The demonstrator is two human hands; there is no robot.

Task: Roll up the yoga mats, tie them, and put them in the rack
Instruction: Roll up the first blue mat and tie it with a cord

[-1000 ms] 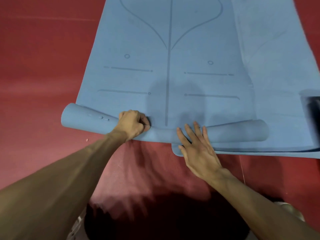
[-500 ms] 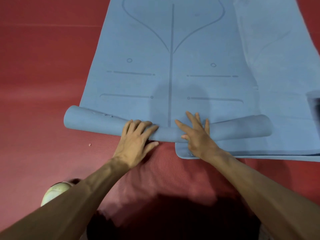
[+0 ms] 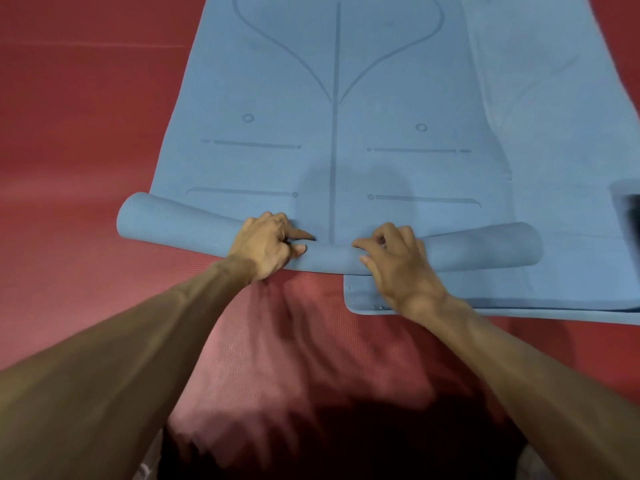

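A blue yoga mat point(image 3: 332, 109) with grey alignment lines lies flat on the red floor, stretching away from me. Its near end is rolled into a thin tube point(image 3: 329, 256) that runs from left to right. My left hand point(image 3: 268, 245) grips the roll left of the mat's centre line, fingers curled over the top. My right hand point(image 3: 398, 261) grips the roll just right of the centre line in the same way. A second blue mat point(image 3: 561, 140) lies flat on the right, partly under the first; its near corner shows below my right wrist.
Red floor matting point(image 3: 79, 140) surrounds the mats on the left and in front of me. A dark blurred object point(image 3: 628, 216) sits at the right edge on the second mat. My dark clothing fills the bottom centre.
Both hands went from lying flat on the roll to curling round it. The roll has moved slightly further up the mat, nearer the lower pair of lines.
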